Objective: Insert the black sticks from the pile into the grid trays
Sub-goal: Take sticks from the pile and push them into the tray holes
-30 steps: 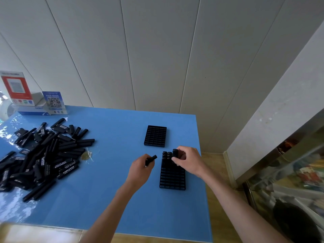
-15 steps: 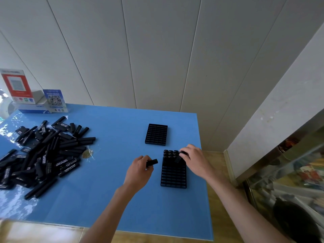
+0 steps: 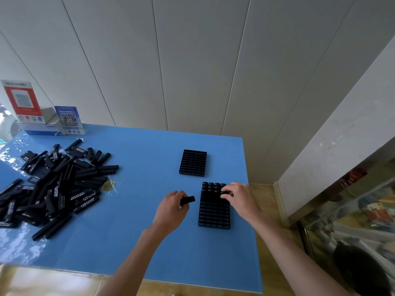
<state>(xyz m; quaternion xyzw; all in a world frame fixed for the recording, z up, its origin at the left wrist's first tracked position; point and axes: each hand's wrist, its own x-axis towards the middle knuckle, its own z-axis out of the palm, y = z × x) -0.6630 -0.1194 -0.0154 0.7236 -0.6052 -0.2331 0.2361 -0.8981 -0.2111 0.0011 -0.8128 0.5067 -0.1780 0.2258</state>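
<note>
The left hand (image 3: 171, 208) has its grip closed around one black stick (image 3: 188, 199), whose tip pokes out toward the near tray (image 3: 214, 212) just beside it. The right hand (image 3: 239, 199) rests fingertips on sticks standing in that tray's far rows; whether its grip holds one I cannot tell. The pile (image 3: 53, 189) lies well away, left of both hands, on the blue surface (image 3: 139, 242).

Single head cam, wide-angle, worn by person; looks fwd and down across blue table (image 3: 132, 231) toward panelled wall (image 3: 192, 60). Hands close in frame, lower centre.

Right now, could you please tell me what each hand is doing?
Left hand: closed, holding a black stick.
Right hand: fingers on sticks in the near tray; grip unclear.
</note>
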